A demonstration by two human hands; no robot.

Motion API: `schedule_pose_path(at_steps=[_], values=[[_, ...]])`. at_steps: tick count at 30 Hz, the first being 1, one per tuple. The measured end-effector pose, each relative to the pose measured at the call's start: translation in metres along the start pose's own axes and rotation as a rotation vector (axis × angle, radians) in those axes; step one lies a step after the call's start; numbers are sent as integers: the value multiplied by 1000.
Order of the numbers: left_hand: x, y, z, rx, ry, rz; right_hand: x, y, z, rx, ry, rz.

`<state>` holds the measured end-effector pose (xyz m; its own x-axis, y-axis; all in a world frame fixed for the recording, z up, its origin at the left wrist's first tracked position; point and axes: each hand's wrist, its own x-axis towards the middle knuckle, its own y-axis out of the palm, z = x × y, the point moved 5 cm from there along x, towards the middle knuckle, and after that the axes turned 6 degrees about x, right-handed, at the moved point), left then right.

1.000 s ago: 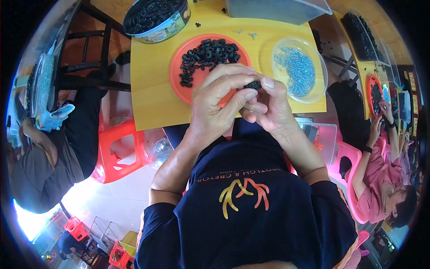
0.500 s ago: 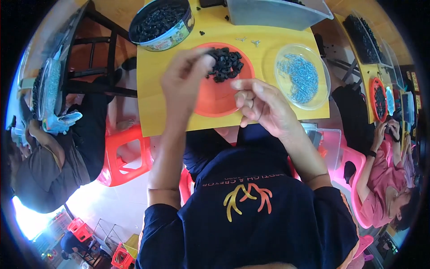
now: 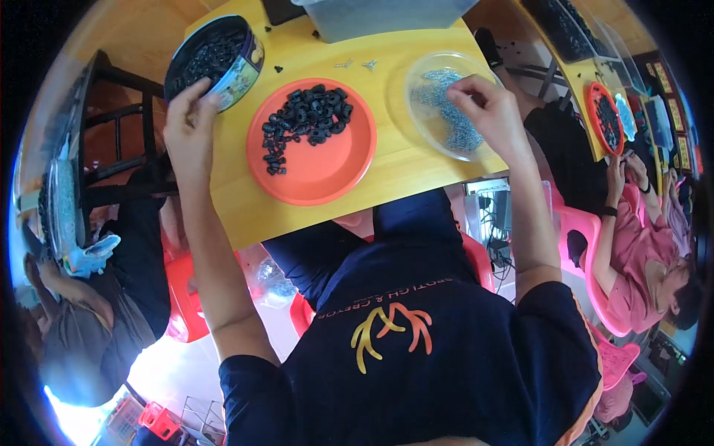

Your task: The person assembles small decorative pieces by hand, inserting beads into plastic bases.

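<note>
My left hand (image 3: 191, 123) is at the near edge of a round tin (image 3: 249, 74) filled with small black plastic parts (image 3: 212, 56). Its fingers are bent, with a gap between thumb and forefinger, and I see nothing held in them. Above a clear round dish (image 3: 418, 123) of tiny silvery-blue metal pieces (image 3: 454, 128), my right hand (image 3: 491, 108) has thumb and fingertips pinched together. Whatever lies between those fingertips is too small to make out. An orange plate (image 3: 316, 182) between my hands carries a heap of black plastic parts (image 3: 316, 111).
Two little groups of silvery pieces (image 3: 370, 65) lie on the yellow table (image 3: 297, 219) behind the plate. A translucent bin (image 3: 379, 18) stands at the back. A person in pink (image 3: 632, 260) works at my right; another person (image 3: 97, 320) sits at my left.
My left hand has moved from over the orange plate to the tin. The right hand has gone from the plate's right side to the clear dish, its fingers closing. The view has shifted.
</note>
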<state>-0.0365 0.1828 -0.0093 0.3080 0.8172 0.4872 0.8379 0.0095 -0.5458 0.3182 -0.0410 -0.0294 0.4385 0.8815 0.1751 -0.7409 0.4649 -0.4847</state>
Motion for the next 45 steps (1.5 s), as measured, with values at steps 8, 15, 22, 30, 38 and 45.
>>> schedule_pose_path(at_steps=[8, 15, 22, 30, 38, 45], values=[[-85, 32, -41, -250, -188, 245, -8, 34, -2, -589, -275, 179], [-103, 37, -57, -158, -117, 249, -6, 47, -2, -679, -263, 225], [-102, 39, -57, -66, -170, 296, -6, 30, -5, -202, 28, 268], [-95, 73, -64, 136, 36, 311, -19, 26, -3, 555, 194, 204], [-101, 76, -56, 226, 80, 378, -29, 22, 7, 610, 205, 126], [-100, 66, -49, 82, -48, 420, -35, 31, 7, 710, 239, 137]])
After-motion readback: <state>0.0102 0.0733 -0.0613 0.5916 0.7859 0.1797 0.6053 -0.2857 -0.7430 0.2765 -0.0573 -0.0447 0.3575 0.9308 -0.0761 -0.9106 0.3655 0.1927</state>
